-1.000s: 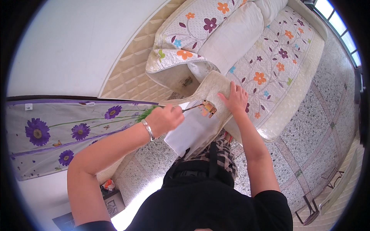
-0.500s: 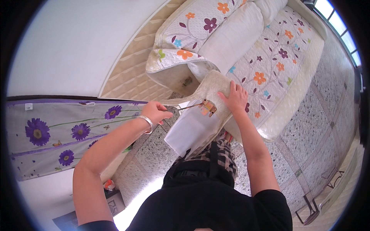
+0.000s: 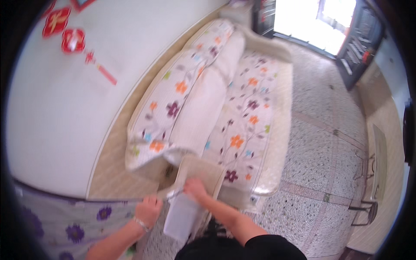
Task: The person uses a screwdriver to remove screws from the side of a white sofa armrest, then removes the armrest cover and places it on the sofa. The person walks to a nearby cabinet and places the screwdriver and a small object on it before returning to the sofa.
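"Since the previous frame, the bare right hand (image 3: pixel 196 190) has come in from the outer edge of the cream fabric sofa arm (image 3: pixel 203 167) to the middle of it. The whole view has swung too, so a bright doorway (image 3: pixel 314 26) shows at the top."

"How are that hand's fingers?"

"They point down onto the arm, by the upper end of a smooth white rectangular sheet (image 3: pixel 181 219). Blur hides how far they are bent, and I can't tell whether they have hold of anything."

"And the other side?"

"The left hand (image 3: pixel 148 211), with a silver bracelet (image 3: pixel 142 223) at the wrist, is just to the left of the sheet, apart from the right hand. Its fingers look curled in, but I can't tell how tightly, or what they grip."

"Where is the small tan-and-brown piece on the thin dark stick?"

"I can't make it out now; the right hand is about where it was on the arm."

"What lies around them?"

"Ahead stretches the long cream sofa with a flowered seat (image 3: pixel 236 141). At lower left hangs a pale cloth with purple flowers (image 3: pixel 74 234), and speckled stone floor (image 3: pixel 312 160) runs along the right."
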Tool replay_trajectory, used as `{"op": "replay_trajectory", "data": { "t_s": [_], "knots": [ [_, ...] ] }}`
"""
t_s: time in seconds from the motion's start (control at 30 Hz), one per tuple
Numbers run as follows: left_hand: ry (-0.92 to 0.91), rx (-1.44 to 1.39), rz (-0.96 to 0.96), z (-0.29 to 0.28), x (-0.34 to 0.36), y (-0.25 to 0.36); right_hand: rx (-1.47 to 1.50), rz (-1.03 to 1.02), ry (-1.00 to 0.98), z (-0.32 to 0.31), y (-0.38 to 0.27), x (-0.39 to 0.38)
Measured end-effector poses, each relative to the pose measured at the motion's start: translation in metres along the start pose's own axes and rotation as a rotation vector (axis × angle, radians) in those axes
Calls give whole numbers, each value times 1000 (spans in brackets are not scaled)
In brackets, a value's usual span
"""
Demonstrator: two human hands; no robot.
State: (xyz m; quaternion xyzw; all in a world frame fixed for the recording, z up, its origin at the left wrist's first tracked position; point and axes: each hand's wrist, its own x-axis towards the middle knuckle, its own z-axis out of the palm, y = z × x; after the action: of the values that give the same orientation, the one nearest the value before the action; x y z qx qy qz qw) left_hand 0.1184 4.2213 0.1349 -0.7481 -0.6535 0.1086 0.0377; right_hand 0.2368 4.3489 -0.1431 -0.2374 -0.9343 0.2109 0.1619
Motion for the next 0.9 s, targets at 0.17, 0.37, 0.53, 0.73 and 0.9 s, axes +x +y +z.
{"op": "replay_trajectory", "data": {
  "t_s": [0.17,0.37,0.53,0.73,0.9],
  "knots": [
    [248,42,358,-9,-4,-12,-10,-51,137,-40,-32,4],
    [0,9,419,19,-12,-35,54,-71,84,-48,-28,5],
    [-164,-139,99,13,-2,-26,61,-98,91,-46,-22,2],
    [-282,-754,-697,27,4,-40,58,-99,107,-39,-17,-1],
    [-249,-1019,-772,64,-30,-58,53,-129,92,-36,-24,8]
  ]
}}
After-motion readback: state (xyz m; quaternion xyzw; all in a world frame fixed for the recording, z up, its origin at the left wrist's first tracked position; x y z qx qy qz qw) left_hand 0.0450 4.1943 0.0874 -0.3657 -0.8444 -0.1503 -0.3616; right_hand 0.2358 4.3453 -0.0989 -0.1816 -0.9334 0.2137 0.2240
